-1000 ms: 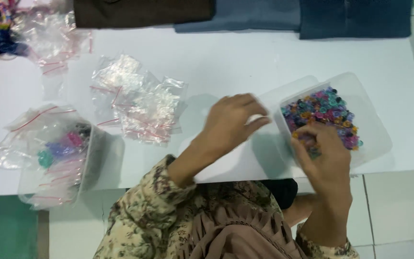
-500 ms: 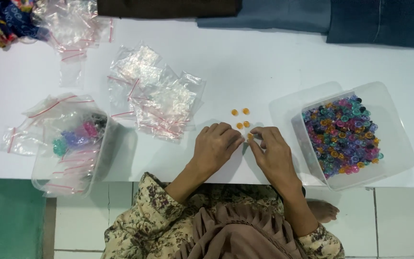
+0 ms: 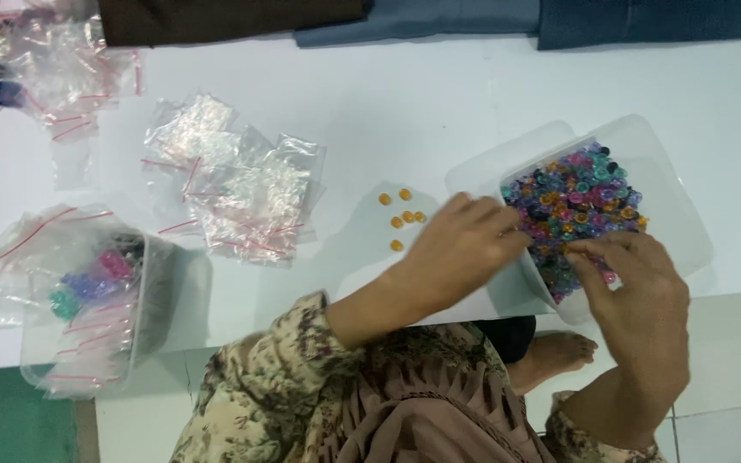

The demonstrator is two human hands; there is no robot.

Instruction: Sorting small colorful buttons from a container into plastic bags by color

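Glossy plastic beads point(image 3: 578, 199) fill a translucent, smooth plastic tub point(image 3: 677, 214).

Five orange beads point(image 3: 400, 216) on the table point(image 3: 439, 103) — two clear tubs point(image 3: 679, 231), two hands point(image 3: 465, 249).

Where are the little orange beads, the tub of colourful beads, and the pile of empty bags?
orange beads point(image 3: 400, 216): head view, middle bead.
tub of colourful beads point(image 3: 675, 219): head view, right wall.
pile of empty bags point(image 3: 246, 201): head view, pile's middle.

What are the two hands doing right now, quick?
Left hand: loosely curled, resting at the edge of the clear box of beads; holds nothing I can see.
Right hand: fingertips pinched over the beads; any bead held is hidden.
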